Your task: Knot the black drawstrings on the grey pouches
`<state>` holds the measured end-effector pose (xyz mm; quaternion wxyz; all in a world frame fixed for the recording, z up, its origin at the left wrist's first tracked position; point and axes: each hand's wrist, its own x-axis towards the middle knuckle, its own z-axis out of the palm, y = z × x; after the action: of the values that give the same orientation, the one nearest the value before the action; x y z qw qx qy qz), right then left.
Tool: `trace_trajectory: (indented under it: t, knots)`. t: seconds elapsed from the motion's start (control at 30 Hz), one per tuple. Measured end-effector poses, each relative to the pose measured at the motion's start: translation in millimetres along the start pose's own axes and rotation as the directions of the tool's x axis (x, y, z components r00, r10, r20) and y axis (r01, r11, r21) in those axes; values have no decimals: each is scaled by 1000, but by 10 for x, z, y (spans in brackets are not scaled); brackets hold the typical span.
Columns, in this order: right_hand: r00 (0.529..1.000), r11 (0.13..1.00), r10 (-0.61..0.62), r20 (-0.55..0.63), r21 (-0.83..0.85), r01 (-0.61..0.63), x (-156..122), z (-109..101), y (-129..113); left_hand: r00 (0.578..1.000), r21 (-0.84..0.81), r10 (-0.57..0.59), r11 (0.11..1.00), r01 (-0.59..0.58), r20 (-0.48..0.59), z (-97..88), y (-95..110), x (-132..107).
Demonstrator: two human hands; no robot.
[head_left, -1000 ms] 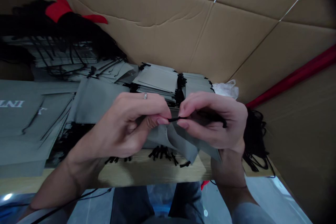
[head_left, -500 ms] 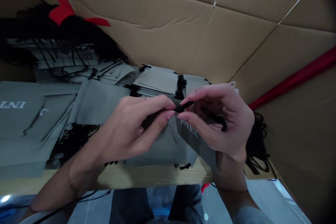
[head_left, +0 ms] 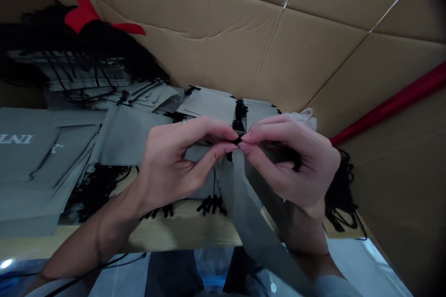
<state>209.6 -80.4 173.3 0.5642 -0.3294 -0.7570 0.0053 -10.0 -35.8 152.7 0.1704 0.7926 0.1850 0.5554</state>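
Observation:
A grey drawstring pouch (head_left: 252, 222) hangs down at a slant from my fingertips, past the front of the wooden table. Its black cord (head_left: 239, 139) is pinched between the thumb and index finger of my left hand (head_left: 174, 160). Close beside it, my right hand (head_left: 294, 162) pinches the same cord, and more black cord lies in its curled palm. The fingertips of both hands nearly touch, so they hide most of the cord there. Behind and below the hands lie other grey pouches with black cord ends.
Flat grey pouches (head_left: 31, 167) with white lettering lie on the left. Stacked pouches (head_left: 211, 102) stand against the cardboard wall (head_left: 223, 23). A heap of black cords with a red cloth piece (head_left: 83, 14) is at the back left; another black cord bundle (head_left: 341, 190) lies right.
My hands have come closer together at the cord, the left moving slightly left and turning. The pouch, which hung with its lettering visible, has swung down and now hangs longer toward me.

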Motion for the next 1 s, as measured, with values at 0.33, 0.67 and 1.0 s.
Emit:
trace_trajectory:
  t: [0.33, 0.67, 1.0]
  knots:
    - [983, 999, -37, 178, -10, 39, 21, -77, -16, 986, 26, 150, 988, -153, 70, -39, -74, 57]
    - [973, 995, 96, 212, 20, -103, 33, -125, -41, 980, 117, 124, 983, -143, 157, -70, -58, 47]
    - [970, 976, 205, 132, 43, -212, -34, 0, -83, 971, 105, 187, 973, -204, 150, -10, -151, -13]
